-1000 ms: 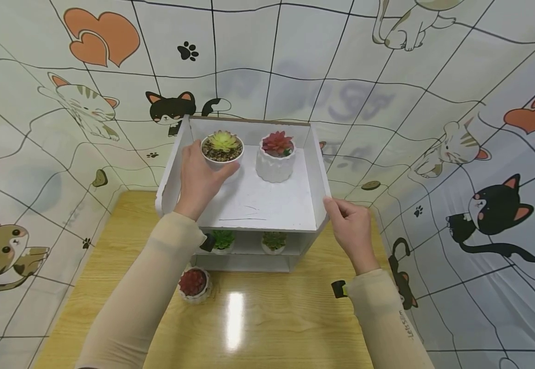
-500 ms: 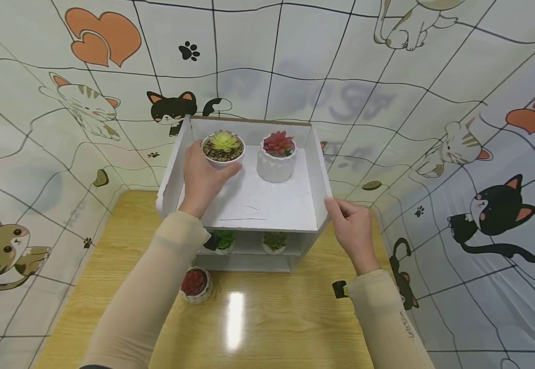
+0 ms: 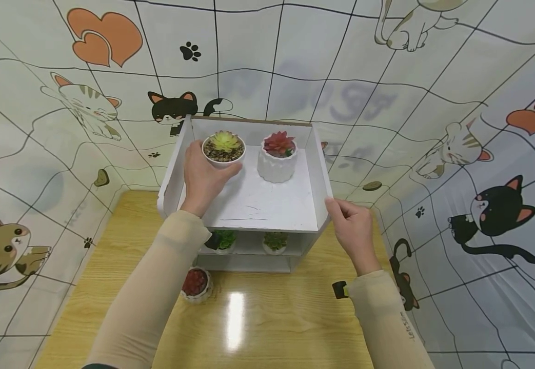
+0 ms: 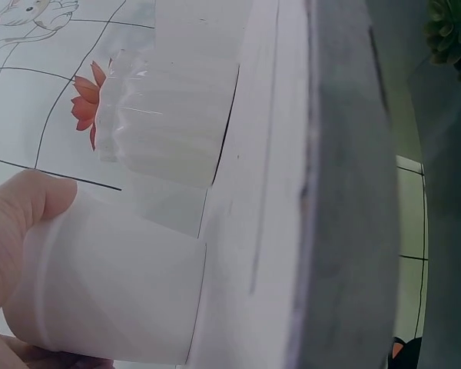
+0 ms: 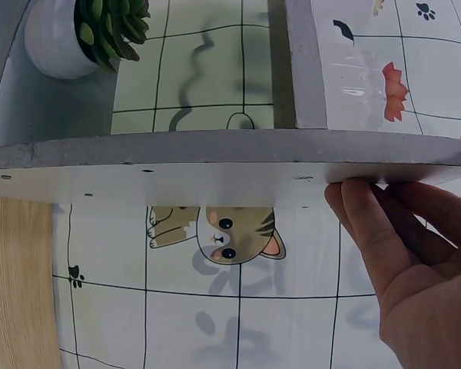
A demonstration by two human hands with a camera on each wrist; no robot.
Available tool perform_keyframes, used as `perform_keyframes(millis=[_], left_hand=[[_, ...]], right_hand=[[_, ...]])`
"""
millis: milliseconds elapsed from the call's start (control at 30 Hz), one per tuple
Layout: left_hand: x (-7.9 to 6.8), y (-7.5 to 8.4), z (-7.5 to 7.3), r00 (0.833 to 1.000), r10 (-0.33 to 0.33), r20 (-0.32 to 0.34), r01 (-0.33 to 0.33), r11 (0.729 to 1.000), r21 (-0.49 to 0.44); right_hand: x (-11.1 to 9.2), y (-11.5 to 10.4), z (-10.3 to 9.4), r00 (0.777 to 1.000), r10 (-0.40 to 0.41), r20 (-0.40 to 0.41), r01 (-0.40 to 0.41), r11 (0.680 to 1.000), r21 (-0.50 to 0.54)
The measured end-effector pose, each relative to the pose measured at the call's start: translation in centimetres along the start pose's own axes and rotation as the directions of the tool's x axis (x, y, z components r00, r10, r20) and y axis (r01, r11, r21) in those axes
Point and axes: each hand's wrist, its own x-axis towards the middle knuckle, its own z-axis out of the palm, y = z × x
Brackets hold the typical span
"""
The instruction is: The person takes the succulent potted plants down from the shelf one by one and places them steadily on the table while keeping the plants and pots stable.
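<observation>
My left hand (image 3: 202, 179) grips a smooth white pot (image 4: 123, 284) around its side, thumb in front. A yellow-green succulent (image 3: 224, 141) grows from brown gravel inside it. The pot's base meets the top tier of a white shelf (image 3: 267, 207) in the left wrist view. To its right on that tier, apart from it, stands a ribbed white pot (image 3: 276, 166) with a red succulent (image 3: 278, 142). My right hand (image 3: 352, 228) pinches the front edge of the right side panel (image 5: 215, 150), fingers against its outer face.
On the tier below sit two potted green succulents (image 3: 274, 240), the left one partly hidden by my wrist strap. A dark red succulent pot (image 3: 196, 284) stands on the wooden table (image 3: 290, 318) at the shelf's front left. Cat-patterned sheeting (image 3: 244, 46) encloses the back and sides.
Hardly anything differs. Both hands keep their places on the pot and the side panel, with only a very slight shift of the whole head view.
</observation>
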Motion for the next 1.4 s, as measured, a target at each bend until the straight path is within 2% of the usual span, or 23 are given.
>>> perform_keyframes(millis=[367, 867, 1200, 1400], left_hand=[[-0.3, 0.0, -0.2, 1.000, -0.013, 0.015, 0.013, 1.000, -0.024], [-1.4, 0.0, -0.7, 0.999, -0.029, 0.024, 0.030, 0.997, -0.067], [-2.3, -0.5, -1.1, 1.000, 0.023, 0.008, -0.022, 0.996, -0.085], [-2.7, -0.6, -1.2, 1.000, 0.022, 0.005, -0.022, 0.995, -0.097]], right_hand=[[0.0, 0.1, 0.0, 1.000, 0.001, -0.001, -0.001, 1.000, 0.011], [-0.1, 0.1, 0.1, 1.000, -0.002, -0.007, 0.002, 1.000, 0.012], [-0.1, 0.1, 0.0, 1.000, 0.004, -0.009, -0.004, 1.000, 0.009], [-0.1, 0.0, 0.0, 1.000, 0.012, -0.004, -0.012, 1.000, 0.011]])
